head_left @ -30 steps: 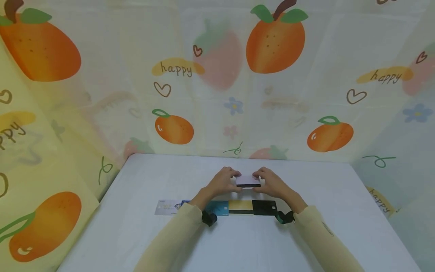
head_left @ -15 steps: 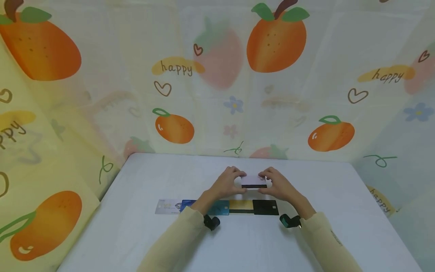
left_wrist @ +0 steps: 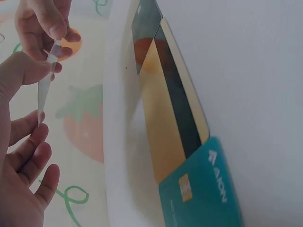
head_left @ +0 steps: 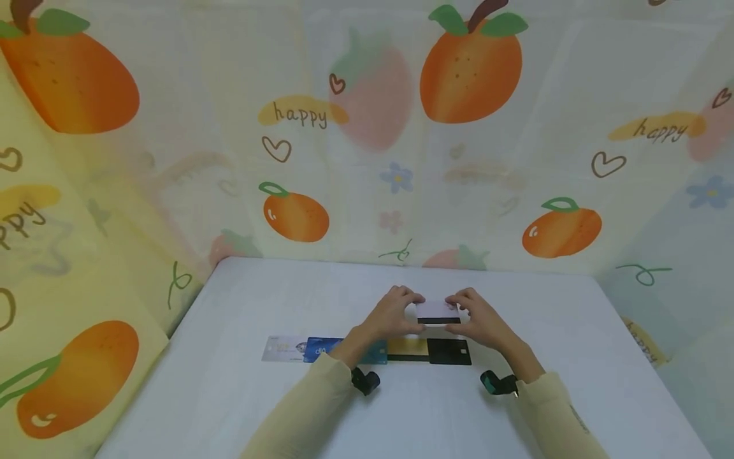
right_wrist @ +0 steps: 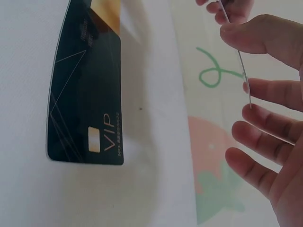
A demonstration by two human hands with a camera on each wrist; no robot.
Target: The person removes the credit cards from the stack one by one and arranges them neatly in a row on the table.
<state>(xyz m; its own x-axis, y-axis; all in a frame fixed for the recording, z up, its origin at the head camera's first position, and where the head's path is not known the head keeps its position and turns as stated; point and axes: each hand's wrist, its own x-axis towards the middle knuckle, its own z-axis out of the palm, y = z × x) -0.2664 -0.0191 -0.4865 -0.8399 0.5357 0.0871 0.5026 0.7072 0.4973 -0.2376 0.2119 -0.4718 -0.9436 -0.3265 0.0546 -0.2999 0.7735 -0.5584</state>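
Observation:
A pale lilac card [head_left: 438,308] with a dark stripe along its lower edge is held up between both hands, above and behind a row of cards. My left hand [head_left: 394,315] pinches its left end between thumb and fingers, and my right hand [head_left: 480,320] pinches the right end. Edge-on, the card looks like a thin sliver in both wrist views. Below lie a teal card [left_wrist: 201,189], a gold card [left_wrist: 163,118] with a black stripe, and a black VIP card [right_wrist: 87,94], overlapping at their ends. The left forearm partly covers the blue card [head_left: 318,348].
A silvery white card [head_left: 282,348] ends the row at the left, partly under the blue one. The row lies on a white table [head_left: 201,395]. Behind the table hangs a fruit-print cloth [head_left: 355,191], with another side of it at the left.
Both hands have carried the lilac card to the right, and lately a little nearer to me. More of the blue card shows now. The row of cards stays in place.

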